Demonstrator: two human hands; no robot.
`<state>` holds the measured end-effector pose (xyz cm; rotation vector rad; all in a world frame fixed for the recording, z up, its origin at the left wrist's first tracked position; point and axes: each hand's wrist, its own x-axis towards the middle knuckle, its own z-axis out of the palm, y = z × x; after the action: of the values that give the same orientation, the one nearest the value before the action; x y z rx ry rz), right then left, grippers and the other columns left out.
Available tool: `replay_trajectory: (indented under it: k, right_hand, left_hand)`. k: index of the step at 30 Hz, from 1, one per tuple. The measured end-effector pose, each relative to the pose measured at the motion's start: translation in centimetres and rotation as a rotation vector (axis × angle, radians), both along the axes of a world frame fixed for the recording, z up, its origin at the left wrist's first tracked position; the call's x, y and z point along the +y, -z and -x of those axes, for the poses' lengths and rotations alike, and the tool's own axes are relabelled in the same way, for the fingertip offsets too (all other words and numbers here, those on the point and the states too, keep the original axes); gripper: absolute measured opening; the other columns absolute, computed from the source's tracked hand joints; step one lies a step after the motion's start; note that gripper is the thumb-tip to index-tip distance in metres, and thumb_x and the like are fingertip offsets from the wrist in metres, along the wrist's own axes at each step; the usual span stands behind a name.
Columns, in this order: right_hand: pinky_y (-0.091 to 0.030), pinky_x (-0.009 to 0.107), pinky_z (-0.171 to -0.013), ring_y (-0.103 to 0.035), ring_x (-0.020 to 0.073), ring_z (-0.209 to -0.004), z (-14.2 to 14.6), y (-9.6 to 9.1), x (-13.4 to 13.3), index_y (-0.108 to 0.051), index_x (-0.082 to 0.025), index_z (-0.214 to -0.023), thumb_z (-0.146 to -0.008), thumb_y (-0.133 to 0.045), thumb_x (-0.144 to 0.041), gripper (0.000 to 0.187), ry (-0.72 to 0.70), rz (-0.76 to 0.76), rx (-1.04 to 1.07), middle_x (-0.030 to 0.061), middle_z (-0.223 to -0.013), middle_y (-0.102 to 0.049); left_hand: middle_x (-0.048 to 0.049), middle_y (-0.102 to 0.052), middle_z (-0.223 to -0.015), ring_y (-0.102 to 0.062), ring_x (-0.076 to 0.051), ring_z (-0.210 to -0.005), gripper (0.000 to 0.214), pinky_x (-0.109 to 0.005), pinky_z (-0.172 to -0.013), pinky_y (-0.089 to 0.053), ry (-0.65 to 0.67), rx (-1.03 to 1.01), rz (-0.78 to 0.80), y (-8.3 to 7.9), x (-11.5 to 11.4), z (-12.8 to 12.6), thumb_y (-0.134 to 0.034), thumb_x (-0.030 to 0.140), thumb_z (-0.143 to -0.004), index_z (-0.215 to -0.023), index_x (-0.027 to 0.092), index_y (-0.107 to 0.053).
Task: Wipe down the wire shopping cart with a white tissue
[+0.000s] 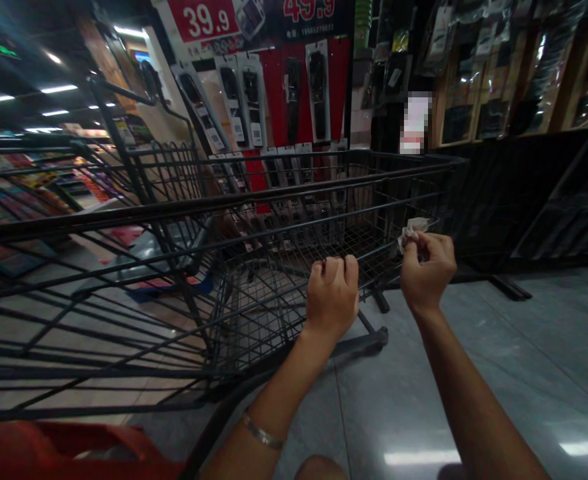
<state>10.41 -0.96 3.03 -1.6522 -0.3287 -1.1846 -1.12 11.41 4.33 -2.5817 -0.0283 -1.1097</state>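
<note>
Red plastic, most likely the push handle [49, 450] of a cart, fills the near left corner, and beside it a silver bracelet [263, 435] circles the left wrist. Both forearms reach out over the grey tiled floor [499, 360] to a black wire shopping cart [174, 208], whose basket holds no goods that can be seen. The left hand [332, 293] has its grip clenched around one of the thin wires low on the basket's side, knuckles up, apparently to brace the frame so it does not roll or swing. To its right and slightly farther off, the right hand [427, 267] has its grip pinched on a crumpled white tissue [411, 231], held at the fingertips so that the wad sticks out toward the basket's bars. The tissue sits just at the upper side wires, whether touching them or a hair off cannot be told. It is small, creased and bunched, pale against the dark metal. Beyond the cart hangs a display of packaged black goods [274, 100] on a red board under a price sign [204, 20], with darker shelving [499, 67] to the far right.
</note>
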Motion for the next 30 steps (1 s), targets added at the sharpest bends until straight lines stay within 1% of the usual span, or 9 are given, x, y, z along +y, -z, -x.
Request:
replay_trajectory:
  k: [5,10,15,18,20,24,26,28,30]
  right_hand:
    - [-0.047,0.032,-0.071,-0.056,0.0177,-0.079,0.0,0.8,0.0,-0.064,-0.017,-0.084,-0.083,-0.053,-0.026,0.015,-0.003,-0.001,0.011,0.0053,-0.083,-0.057]
    - [-0.046,0.032,-0.068,-0.055,0.0176,-0.072,-0.5,3.3,0.0,-0.060,-0.018,-0.075,-0.080,-0.052,-0.024,0.011,0.000,0.016,0.082,0.0035,-0.076,-0.054]
    - [-0.046,0.033,-0.070,-0.055,0.0182,-0.074,-0.7,4.6,-0.6,-0.061,-0.018,-0.077,-0.079,-0.049,-0.022,0.013,-0.010,0.132,0.101,0.0048,-0.078,-0.055]
    - [-0.045,0.033,-0.066,-0.052,0.0175,-0.066,-0.3,3.7,-1.6,-0.062,-0.018,-0.071,-0.075,-0.052,-0.024,0.012,-0.012,0.233,0.201,0.0034,-0.071,-0.054]
    - [-0.044,0.033,-0.063,-0.050,0.0171,-0.062,0.1,2.3,-2.3,-0.063,-0.017,-0.068,-0.074,-0.056,-0.026,0.012,0.019,0.234,0.248,0.0021,-0.066,-0.052]
    - [-0.044,0.033,-0.063,-0.051,0.0170,-0.065,0.8,-1.5,-3.1,-0.065,-0.017,-0.075,-0.078,-0.060,-0.032,0.016,0.108,-0.014,0.146,0.0028,-0.071,-0.054]
    - [-0.044,0.032,-0.064,-0.052,0.0161,-0.066,0.7,-3.0,-2.7,-0.065,-0.017,-0.080,-0.080,-0.059,-0.034,0.018,0.088,-0.102,0.109,0.0029,-0.076,-0.055]
    - [-0.044,0.031,-0.063,-0.052,0.0150,-0.066,0.2,-3.6,-1.9,-0.065,-0.017,-0.081,-0.080,-0.059,-0.033,0.018,0.038,-0.106,0.111,0.0021,-0.076,-0.055]
    - [-0.044,0.030,-0.064,-0.051,0.0142,-0.066,-0.4,-3.5,-1.0,-0.065,-0.016,-0.082,-0.080,-0.058,-0.031,0.016,0.009,-0.072,0.111,0.0015,-0.075,-0.055]
  left_hand:
    - [-0.0084,-0.060,-0.091,-0.051,-0.024,-0.092,0.039,-0.039,-0.085,-0.040,0.007,-0.017,0.001,0.0,0.0,0.0,-0.055,0.027,-0.082,-0.117,0.010,-0.050]
    - [-0.0084,-0.059,-0.090,-0.051,-0.024,-0.091,0.039,-0.039,-0.084,-0.040,0.016,-0.022,0.009,-0.1,-0.1,0.0,-0.056,0.027,-0.082,-0.117,0.010,-0.050]
    - [-0.0091,-0.060,-0.092,-0.050,-0.024,-0.093,0.040,-0.040,-0.085,-0.040,0.008,0.008,0.026,-0.2,-0.1,0.1,-0.054,0.026,-0.083,-0.119,0.010,-0.049]
    - [-0.0095,-0.060,-0.093,-0.050,-0.024,-0.094,0.040,-0.039,-0.085,-0.040,0.012,0.012,0.027,-0.2,-0.2,0.2,-0.053,0.026,-0.083,-0.119,0.009,-0.049]
    - [-0.0099,-0.060,-0.093,-0.050,-0.024,-0.095,0.040,-0.039,-0.086,-0.040,0.017,0.014,0.025,-0.2,-0.2,0.2,-0.053,0.026,-0.083,-0.120,0.009,-0.049]
    - [-0.0106,-0.061,-0.094,-0.050,-0.025,-0.096,0.041,-0.040,-0.086,-0.040,0.014,0.033,0.028,-0.2,-0.2,0.2,-0.053,0.026,-0.083,-0.121,0.010,-0.049]
    - [-0.0102,-0.061,-0.093,-0.051,-0.024,-0.095,0.040,-0.040,-0.086,-0.040,0.014,0.033,0.029,-0.2,-0.3,0.2,-0.052,0.026,-0.084,-0.121,0.010,-0.049]
    - [-0.0100,-0.061,-0.093,-0.051,-0.024,-0.095,0.038,-0.039,-0.086,-0.040,0.015,0.027,0.028,-0.1,-0.3,0.2,-0.051,0.025,-0.085,-0.120,0.010,-0.049]
    - [-0.0103,-0.061,-0.094,-0.051,-0.024,-0.096,0.039,-0.039,-0.086,-0.040,0.016,0.024,0.025,-0.1,-0.3,0.3,-0.051,0.025,-0.084,-0.120,0.010,-0.049]
